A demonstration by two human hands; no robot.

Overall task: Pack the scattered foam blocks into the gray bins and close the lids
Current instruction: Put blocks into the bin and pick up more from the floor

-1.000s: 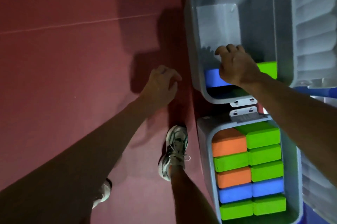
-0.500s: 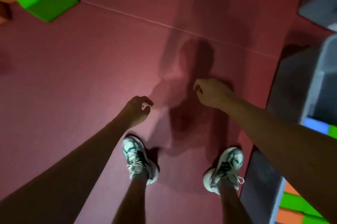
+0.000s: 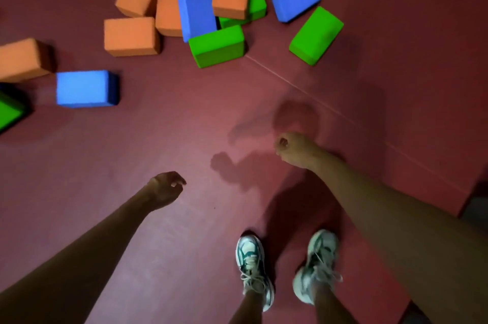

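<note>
Hanging empty with fingers loosely curled, left hand (image 3: 165, 187) and right hand (image 3: 295, 149) are well short of the foam blocks (image 3: 216, 46).

Indoor play or gym space: dark red mat floor (image 3: 184, 139), scattered foam blocks (image 3: 216, 45).

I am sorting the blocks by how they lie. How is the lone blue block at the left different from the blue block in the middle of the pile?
The lone blue block lies flat on the floor, apart from others. The pile's blue block is tilted, leaning among orange and green blocks. Both share colour and brick shape.
</note>
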